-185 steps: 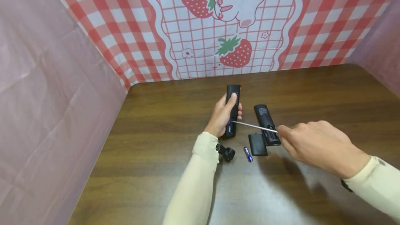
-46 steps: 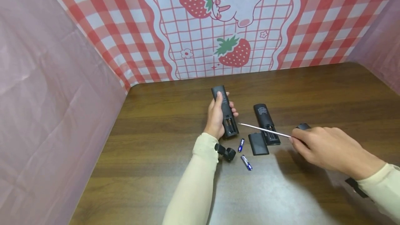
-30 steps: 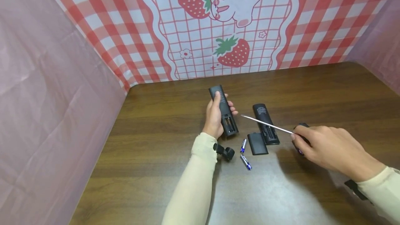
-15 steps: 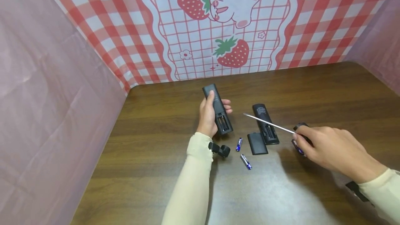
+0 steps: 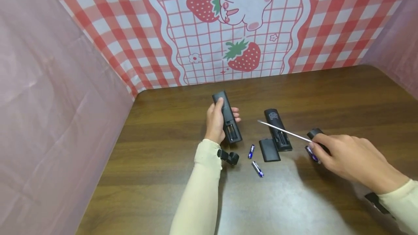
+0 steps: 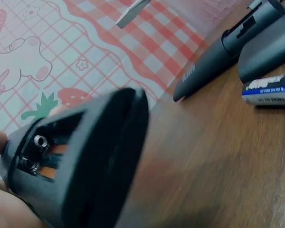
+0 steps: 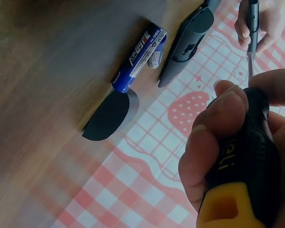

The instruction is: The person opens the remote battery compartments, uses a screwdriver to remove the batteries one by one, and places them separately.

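Observation:
My left hand (image 5: 216, 120) grips a black remote control (image 5: 227, 108), its back up and thumb along it. Its battery compartment is uncovered, with springs and bare slots showing in the left wrist view. My right hand (image 5: 356, 159) holds a screwdriver (image 7: 247, 156) by its black and yellow handle. The metal shaft (image 5: 287, 131) points left, its tip apart from the held remote and close to a second remote (image 5: 275, 124) lying on the table. That one's compartment is uncovered too. Two blue and silver batteries (image 5: 251, 151) lie between the hands, near a black battery cover (image 5: 269, 150).
More blue batteries (image 5: 312, 154) and another black cover (image 5: 315, 132) lie beside the right hand, partly hidden by it. The wooden table (image 5: 147, 177) meets a red checked cloth (image 5: 130, 28) at the back and a pink cloth (image 5: 58, 93) on the left.
Earlier the screwdriver tip was at a blue battery in the held remote; that battery now lies on the table. The left hand has shifted left with the remote, and the screwdriver has drawn back right.

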`<state>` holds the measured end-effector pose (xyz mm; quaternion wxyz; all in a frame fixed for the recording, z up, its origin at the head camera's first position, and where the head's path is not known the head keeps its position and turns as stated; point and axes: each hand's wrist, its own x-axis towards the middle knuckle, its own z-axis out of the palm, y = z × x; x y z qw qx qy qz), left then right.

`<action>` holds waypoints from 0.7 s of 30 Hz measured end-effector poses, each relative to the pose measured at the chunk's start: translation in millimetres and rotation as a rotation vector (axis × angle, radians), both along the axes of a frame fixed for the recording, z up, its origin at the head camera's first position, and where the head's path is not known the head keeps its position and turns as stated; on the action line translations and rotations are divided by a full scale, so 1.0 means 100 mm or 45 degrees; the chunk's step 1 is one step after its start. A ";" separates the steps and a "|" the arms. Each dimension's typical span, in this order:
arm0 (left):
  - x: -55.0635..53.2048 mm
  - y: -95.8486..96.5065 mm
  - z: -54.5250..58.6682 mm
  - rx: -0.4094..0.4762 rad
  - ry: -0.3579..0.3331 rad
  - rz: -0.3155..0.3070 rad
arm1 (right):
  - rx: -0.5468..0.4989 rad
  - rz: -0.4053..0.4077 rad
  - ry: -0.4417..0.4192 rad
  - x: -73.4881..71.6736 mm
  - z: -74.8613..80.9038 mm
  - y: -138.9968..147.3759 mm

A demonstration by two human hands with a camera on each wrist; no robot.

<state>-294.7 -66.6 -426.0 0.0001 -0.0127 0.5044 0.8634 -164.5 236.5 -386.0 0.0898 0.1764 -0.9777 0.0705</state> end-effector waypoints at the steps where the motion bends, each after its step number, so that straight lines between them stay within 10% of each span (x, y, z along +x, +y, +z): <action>1: 0.00 0.00 0.00 -0.013 -0.008 0.012 | -0.001 -0.001 0.004 0.00 0.00 0.00; 12: -0.02 -0.06 -0.01 -0.449 -0.078 0.206 | -0.002 -0.008 -0.014 0.01 -0.03 0.03; 21: -0.04 -0.12 -0.01 -0.626 -0.068 0.216 | 0.000 -0.017 -0.055 0.02 -0.06 0.05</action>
